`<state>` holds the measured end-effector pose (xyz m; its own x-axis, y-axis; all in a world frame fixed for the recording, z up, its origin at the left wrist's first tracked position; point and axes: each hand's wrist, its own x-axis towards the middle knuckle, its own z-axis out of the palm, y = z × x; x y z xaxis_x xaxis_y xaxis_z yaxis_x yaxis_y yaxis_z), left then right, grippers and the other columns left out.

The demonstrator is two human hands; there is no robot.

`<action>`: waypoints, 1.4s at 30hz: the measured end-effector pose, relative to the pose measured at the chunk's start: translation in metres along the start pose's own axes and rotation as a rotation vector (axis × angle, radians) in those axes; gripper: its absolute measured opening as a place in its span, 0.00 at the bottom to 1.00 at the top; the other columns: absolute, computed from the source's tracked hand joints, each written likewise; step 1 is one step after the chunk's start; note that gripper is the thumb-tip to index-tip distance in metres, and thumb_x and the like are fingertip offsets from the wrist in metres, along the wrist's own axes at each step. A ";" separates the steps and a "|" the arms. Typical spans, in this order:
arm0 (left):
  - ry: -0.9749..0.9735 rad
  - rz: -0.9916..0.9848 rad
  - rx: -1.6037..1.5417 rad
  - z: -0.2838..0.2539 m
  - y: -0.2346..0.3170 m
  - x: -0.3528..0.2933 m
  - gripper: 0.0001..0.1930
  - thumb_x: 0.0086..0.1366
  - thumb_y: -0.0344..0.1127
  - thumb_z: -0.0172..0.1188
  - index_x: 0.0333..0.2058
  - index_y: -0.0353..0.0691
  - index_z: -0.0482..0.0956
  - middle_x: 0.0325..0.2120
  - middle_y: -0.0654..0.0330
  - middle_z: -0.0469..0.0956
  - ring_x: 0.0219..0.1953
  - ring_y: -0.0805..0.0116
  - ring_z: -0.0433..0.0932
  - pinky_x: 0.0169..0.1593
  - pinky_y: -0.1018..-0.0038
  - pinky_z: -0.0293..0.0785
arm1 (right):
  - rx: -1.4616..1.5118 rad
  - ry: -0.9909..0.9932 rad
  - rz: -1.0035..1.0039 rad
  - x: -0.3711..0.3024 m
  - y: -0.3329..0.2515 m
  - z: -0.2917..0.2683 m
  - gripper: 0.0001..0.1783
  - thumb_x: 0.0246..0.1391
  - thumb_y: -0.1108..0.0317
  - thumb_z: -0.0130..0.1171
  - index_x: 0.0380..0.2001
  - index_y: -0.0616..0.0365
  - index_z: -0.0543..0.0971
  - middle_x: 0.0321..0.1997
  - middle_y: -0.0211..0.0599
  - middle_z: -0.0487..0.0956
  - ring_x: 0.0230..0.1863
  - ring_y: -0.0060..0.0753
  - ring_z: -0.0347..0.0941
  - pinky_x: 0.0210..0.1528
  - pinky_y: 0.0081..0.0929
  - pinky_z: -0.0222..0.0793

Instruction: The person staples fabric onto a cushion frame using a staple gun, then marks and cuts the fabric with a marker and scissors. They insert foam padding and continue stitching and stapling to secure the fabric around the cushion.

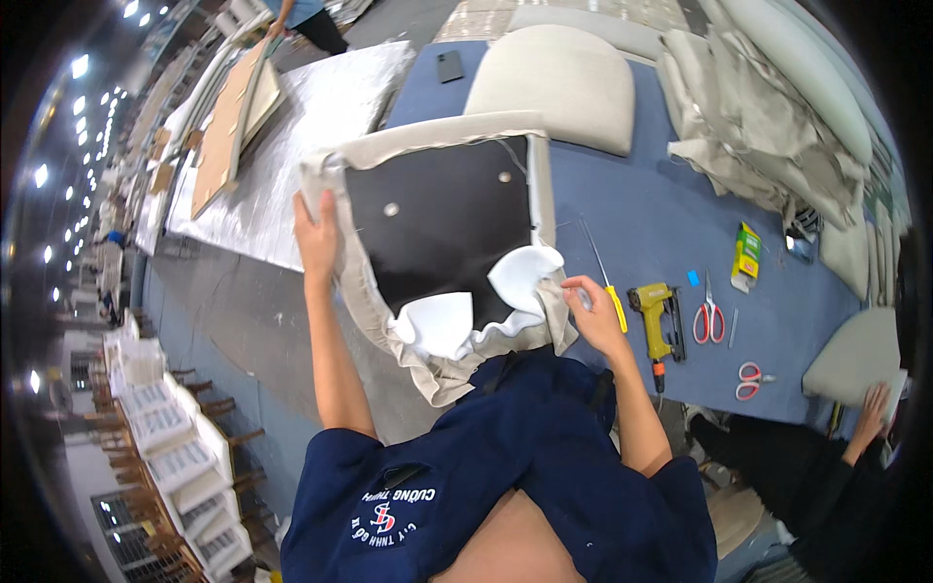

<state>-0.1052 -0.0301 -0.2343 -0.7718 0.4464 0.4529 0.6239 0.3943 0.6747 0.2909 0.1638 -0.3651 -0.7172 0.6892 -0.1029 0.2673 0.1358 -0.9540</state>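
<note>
In front of me lies an upholstered seat cushion, underside up, with a black panel (437, 209) framed by a beige fabric cover (364, 296). Along the near side the cover is loose and wrinkled, and white padding flaps (439, 323) stick up over the panel. My left hand (317, 238) grips the cushion's left edge, thumb on top and fingers around the outside. At the near right corner my right hand (595, 316) has its fingertips closed on the loose beige fabric, beside another white flap (525, 277).
Right of the cushion, the blue tabletop (622, 204) holds a yellow-handled screwdriver (615, 306), a staple gun (656, 316), two scissors (710, 319) and a small box (745, 257). A finished cushion (559, 83) and phone (449, 66) lie beyond. Another person's hand (872, 418) touches a cushion, far right.
</note>
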 end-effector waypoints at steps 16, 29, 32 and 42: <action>-0.089 0.052 -0.205 -0.055 0.109 -0.071 0.35 0.62 0.40 0.72 0.63 0.33 0.66 0.55 0.51 0.75 0.54 0.63 0.76 0.59 0.67 0.70 | -0.159 0.187 0.373 -0.093 0.080 -0.069 0.10 0.58 0.68 0.63 0.40 0.61 0.82 0.41 0.53 0.84 0.49 0.56 0.81 0.51 0.44 0.74; -0.153 -0.240 -0.356 -0.154 0.066 -0.093 0.38 0.65 0.29 0.63 0.70 0.38 0.57 0.65 0.48 0.68 0.63 0.54 0.73 0.64 0.59 0.71 | 0.314 0.232 -0.293 0.061 0.004 -0.088 0.30 0.52 0.61 0.76 0.57 0.58 0.79 0.55 0.37 0.81 0.56 0.37 0.78 0.60 0.33 0.71; -0.017 -0.336 -0.407 -0.153 0.078 -0.096 0.30 0.69 0.29 0.61 0.67 0.39 0.64 0.61 0.52 0.73 0.61 0.58 0.75 0.63 0.61 0.74 | 0.435 0.082 -0.479 0.104 -0.037 -0.086 0.33 0.51 0.60 0.76 0.59 0.57 0.79 0.56 0.38 0.82 0.57 0.39 0.78 0.62 0.35 0.70; 0.093 -0.505 -0.339 -0.138 0.079 -0.081 0.28 0.71 0.32 0.59 0.68 0.40 0.64 0.62 0.53 0.73 0.60 0.59 0.76 0.61 0.65 0.76 | 0.426 -0.090 -0.537 0.094 -0.061 -0.068 0.32 0.51 0.56 0.75 0.56 0.62 0.81 0.51 0.45 0.85 0.51 0.50 0.81 0.56 0.36 0.74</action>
<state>-0.0103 -0.1458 -0.1373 -0.9789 0.1926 0.0676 0.1163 0.2542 0.9601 0.2513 0.2688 -0.2975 -0.7348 0.5406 0.4096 -0.4027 0.1382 -0.9049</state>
